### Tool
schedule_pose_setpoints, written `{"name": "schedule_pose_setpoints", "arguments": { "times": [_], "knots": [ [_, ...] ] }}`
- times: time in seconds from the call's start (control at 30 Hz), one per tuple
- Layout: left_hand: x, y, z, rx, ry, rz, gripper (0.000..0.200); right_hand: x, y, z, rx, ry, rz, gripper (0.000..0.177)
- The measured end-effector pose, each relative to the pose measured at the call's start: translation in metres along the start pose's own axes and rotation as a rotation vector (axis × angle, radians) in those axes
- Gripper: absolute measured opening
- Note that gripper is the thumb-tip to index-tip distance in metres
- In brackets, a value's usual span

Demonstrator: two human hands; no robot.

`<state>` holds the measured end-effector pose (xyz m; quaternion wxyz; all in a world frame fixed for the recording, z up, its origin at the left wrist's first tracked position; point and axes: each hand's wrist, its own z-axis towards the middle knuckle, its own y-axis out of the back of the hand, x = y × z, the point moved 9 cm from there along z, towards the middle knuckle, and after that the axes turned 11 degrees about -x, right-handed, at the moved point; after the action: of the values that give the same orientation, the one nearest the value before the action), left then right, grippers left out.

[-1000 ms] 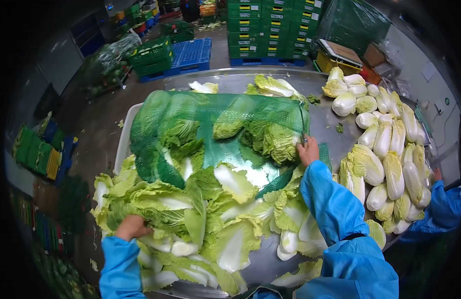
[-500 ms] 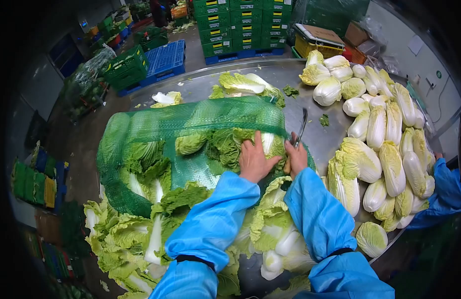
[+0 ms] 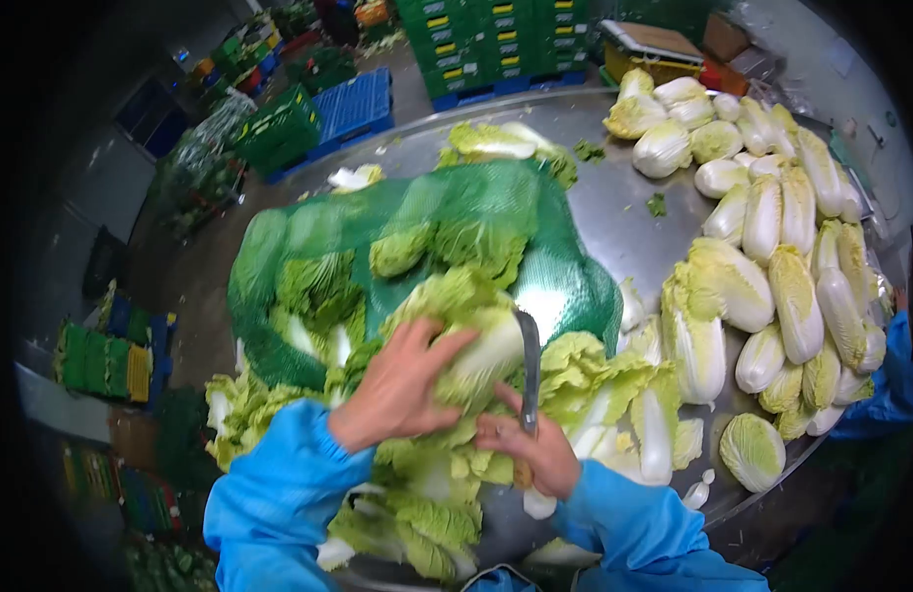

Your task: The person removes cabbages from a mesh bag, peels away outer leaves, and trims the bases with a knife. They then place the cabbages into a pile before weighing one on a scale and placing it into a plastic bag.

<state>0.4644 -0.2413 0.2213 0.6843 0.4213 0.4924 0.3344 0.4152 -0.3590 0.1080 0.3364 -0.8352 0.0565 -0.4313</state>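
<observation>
My left hand (image 3: pixel 402 383) grips a napa cabbage (image 3: pixel 484 357) from its left side, thumb and fingers spread around the leaves. In my right hand (image 3: pixel 537 452) is a curved knife (image 3: pixel 532 370), its blade pointing up along the cabbage's pale base end. The fingers of that hand are wrapped round the handle, just below the cabbage. Behind both hands lies a green mesh bag (image 3: pixel 575 281) with its near side open, and more napa cabbages (image 3: pixel 318 296) show inside it. Loose outer leaves (image 3: pixel 417 533) are heaped under and beside my hands.
Pale trimmed cabbages (image 3: pixel 762 212) are piled along the right side of the metal table (image 3: pixel 614 212). A person's blue sleeve (image 3: pixel 876 385) shows at the right edge. Stacked green crates (image 3: pixel 496 44) and a blue pallet (image 3: pixel 353 109) stand beyond the table.
My left hand has lifted a cabbage out of the mesh bag and brought it toward me. My right hand has come nearer too, with the knife now beside the cabbage's base.
</observation>
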Motion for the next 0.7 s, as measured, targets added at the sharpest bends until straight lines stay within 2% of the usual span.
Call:
{"name": "schedule_pose_setpoints", "arguments": {
  "times": [0.07, 0.1, 0.17, 0.2, 0.23, 0.27, 0.3, 0.37, 0.4, 0.47, 0.5, 0.53, 0.6, 0.63, 0.7],
  "knots": [
    [0.019, -0.011, -0.075, 0.148, 0.206, -0.074, 0.088, -0.023, 0.011, -0.027, 0.025, -0.129, -0.028, 0.060],
    [0.022, -0.027, -0.113, 0.172, 0.236, -0.083, 0.088, -0.035, 0.020, -0.044, 0.048, -0.219, -0.070, 0.059],
    [0.046, -0.056, -0.181, 0.111, 0.471, -0.168, 0.102, -0.046, 0.063, -0.046, -0.125, -0.219, -0.253, 0.047],
    [0.058, -0.073, -0.201, 0.128, 0.787, -0.379, 0.109, -0.049, 0.078, -0.046, -0.191, -0.213, -0.354, 0.042],
    [0.065, -0.074, -0.199, -0.051, 0.737, -0.334, 0.107, -0.053, 0.076, -0.044, -0.192, -0.221, -0.356, 0.042],
    [0.072, -0.073, -0.197, -0.232, 0.675, -0.286, 0.105, -0.051, 0.069, -0.041, -0.169, -0.162, -0.491, 0.039],
    [0.074, -0.080, -0.191, -0.237, 0.668, -0.288, 0.105, -0.046, 0.062, -0.036, -0.147, -0.095, -0.624, 0.035],
    [0.089, -0.086, -0.186, -0.328, 0.818, -0.331, 0.100, -0.032, 0.045, -0.017, -0.183, -0.011, -0.639, 0.034],
    [0.096, -0.089, -0.185, -0.341, 0.808, -0.331, 0.100, -0.024, 0.038, -0.013, -0.216, 0.060, -0.647, 0.032],
    [0.107, -0.089, -0.186, -0.439, 0.835, -0.703, 0.098, -0.025, 0.027, -0.014, -0.190, 0.067, -0.649, 0.030],
    [0.109, -0.084, -0.193, -0.440, 0.925, -0.799, 0.097, -0.025, 0.022, -0.014, -0.166, 0.065, -0.647, 0.028],
    [0.106, -0.070, -0.200, -0.449, 0.919, -0.795, 0.097, -0.021, 0.019, -0.021, -0.160, 0.073, -0.647, 0.028],
    [0.094, -0.067, -0.232, -0.353, 1.034, -1.128, 0.097, -0.039, 0.024, -0.052, -0.121, -0.099, -0.676, 0.028],
    [0.096, -0.064, -0.257, -0.359, 1.051, -1.123, 0.097, -0.053, 0.037, -0.059, -0.111, -0.113, -0.676, 0.028],
    [0.077, -0.074, -0.307, -0.265, 1.066, -1.318, 0.097, -0.055, 0.061, -0.070, -0.171, 0.158, -0.740, 0.028]
  ]
}}
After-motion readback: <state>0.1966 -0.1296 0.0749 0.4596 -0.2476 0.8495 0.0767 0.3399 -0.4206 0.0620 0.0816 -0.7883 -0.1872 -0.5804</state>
